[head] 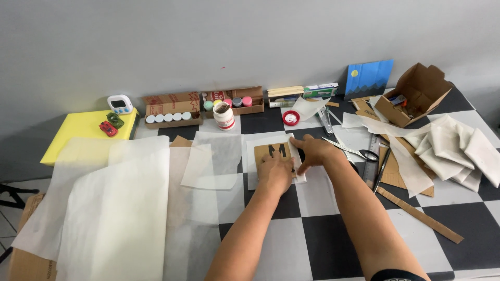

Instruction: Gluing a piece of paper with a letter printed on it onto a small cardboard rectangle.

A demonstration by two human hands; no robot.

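Observation:
A small brown cardboard square point(274, 151) with a black cut-out shape lies on a white paper sheet point(252, 165) on the checkered table point(333, 244). My left hand point(275, 174) lies flat on the near part of the cardboard, fingers together. My right hand point(314, 151) presses down on the card's right edge, fingertips on the paper beside it. Neither hand grips anything.
Large translucent paper sheets point(114, 203) cover the left. Behind are a glue jar point(224, 116), its red lid point(290, 118), paint pots in boxes point(172, 117), a timer point(120, 103) and a yellow board point(83, 130). Scissors point(354, 152), a ruler point(372, 156), cardboard strips point(419, 214), crumpled paper point(453, 151) and an open box point(416, 93) lie right.

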